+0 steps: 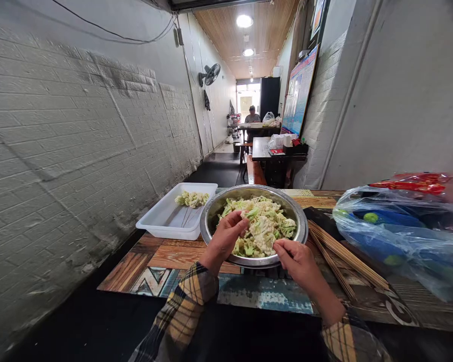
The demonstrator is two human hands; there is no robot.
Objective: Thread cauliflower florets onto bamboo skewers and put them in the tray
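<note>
L hand [226,237] is just below ctr of frame, over the L side of a metal bowl [260,262] full of chopped cauliflower [263,229], pale w/ green stalks. Its thumb & fingers are narrow, pinched tog., tips right by a pale green bit; can't tell what, if anything, is btwn them. R hand [299,261] is lower, right of ctr, crossing the bowl's near R rim; thumb & finger also pinched narrow, at the edge of a whitish clump. Can't tell if they grip it. Both arms come up from the bottom edge in checked sleeves [189,294], yellow & dark.

Bowl sits mid-frame on a wood-pattern table [264,296]. Just left of it, a white plastic tray [169,230] holds a small cauliflower pile [192,199] near its far R side, w/ a few thin sticks poking out toward the near side. Right of bowl, a bundle of sticks [353,259] lies at a slant. Farther R, a clear plastic bag [430,254] w/ blue & green stuff inside, red packaging [419,184] on top. Upper ctr, in the bkgd: a person [252,117] at a far table, wall fan [212,74] to the left, blue poster [300,93] to the right.
</note>
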